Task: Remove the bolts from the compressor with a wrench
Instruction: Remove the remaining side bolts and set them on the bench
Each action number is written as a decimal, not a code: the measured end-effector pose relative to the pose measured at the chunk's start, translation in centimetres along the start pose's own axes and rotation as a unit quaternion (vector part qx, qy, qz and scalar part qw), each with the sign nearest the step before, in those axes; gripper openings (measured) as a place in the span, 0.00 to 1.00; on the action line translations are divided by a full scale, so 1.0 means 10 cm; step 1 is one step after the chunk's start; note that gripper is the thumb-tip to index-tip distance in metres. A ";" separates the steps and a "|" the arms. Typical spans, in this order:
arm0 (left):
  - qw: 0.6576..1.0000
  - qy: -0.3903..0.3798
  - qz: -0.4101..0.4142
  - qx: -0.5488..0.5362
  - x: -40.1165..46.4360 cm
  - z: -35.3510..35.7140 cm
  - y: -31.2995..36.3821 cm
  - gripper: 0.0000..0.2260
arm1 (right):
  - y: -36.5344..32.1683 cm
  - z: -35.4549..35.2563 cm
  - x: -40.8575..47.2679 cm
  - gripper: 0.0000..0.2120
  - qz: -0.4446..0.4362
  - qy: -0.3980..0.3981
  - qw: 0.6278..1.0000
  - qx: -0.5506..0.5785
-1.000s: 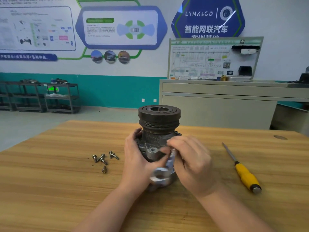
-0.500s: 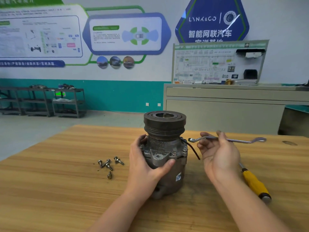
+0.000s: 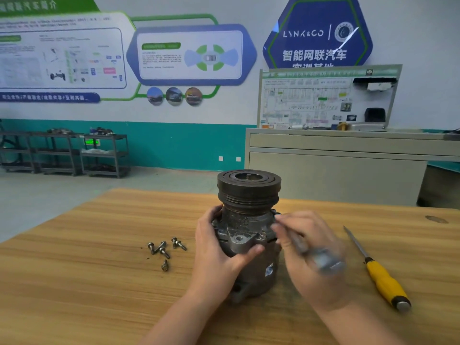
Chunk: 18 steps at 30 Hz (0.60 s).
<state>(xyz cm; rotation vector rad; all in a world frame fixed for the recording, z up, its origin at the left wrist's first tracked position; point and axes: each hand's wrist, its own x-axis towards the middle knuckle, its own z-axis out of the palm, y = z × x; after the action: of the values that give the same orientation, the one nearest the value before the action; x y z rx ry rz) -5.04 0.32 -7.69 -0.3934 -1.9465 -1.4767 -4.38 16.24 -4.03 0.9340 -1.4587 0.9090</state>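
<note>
Standing upright on the wooden table (image 3: 74, 282), pulley end up, the compressor (image 3: 249, 220) sits near the middle of the view, close to the person. The left hand (image 3: 219, 255) wraps its left side, fingers curled behind the housing and thumb pressed across the front just under the mounting flange. The right hand (image 3: 308, 257) is at the compressor's right side, fingers curled round the wrench (image 3: 316, 255), which is motion-blurred; its upper end reaches toward the flange at the body's right edge, though whether it sits on a bolt cannot be told. One bolt head (image 3: 262, 235) shows on the flange front. Five loose bolts (image 3: 164, 249) lie in a small cluster on the table left of the compressor. A yellow-handled screwdriver (image 3: 380, 275) lies on the table to the right, apart from the hand
</note>
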 end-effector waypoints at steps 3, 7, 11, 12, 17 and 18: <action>1.000 -0.001 -0.004 0.001 0.00 0.00 0.01 0.40 | -0.01 0.05 -0.05 0.08 -0.068 -0.052 0.996 -0.030; 1.000 0.003 -0.005 -0.026 0.01 0.00 0.00 0.43 | 0.03 0.07 -0.07 0.09 0.001 0.025 1.000 -0.003; 1.000 0.009 -0.004 -0.008 0.01 0.01 0.01 0.40 | 0.00 0.11 0.01 0.10 0.254 0.187 0.926 0.206; 1.000 0.009 -0.003 -0.001 0.00 0.01 0.00 0.40 | 0.03 0.10 0.05 0.10 0.318 0.214 0.891 0.244; 1.000 0.000 -0.002 0.009 0.00 0.00 -0.01 0.39 | 0.23 -0.07 0.25 0.08 0.571 0.213 0.669 0.424; 1.000 0.000 0.002 0.012 0.00 0.01 -0.01 0.39 | 0.23 -0.09 0.25 0.09 0.575 0.216 0.656 0.438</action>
<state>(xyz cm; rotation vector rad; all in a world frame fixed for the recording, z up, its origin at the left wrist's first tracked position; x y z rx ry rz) -5.13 0.34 -7.74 -0.3856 -1.9609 -1.4490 -6.31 17.78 -1.55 0.1940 -1.0159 2.7429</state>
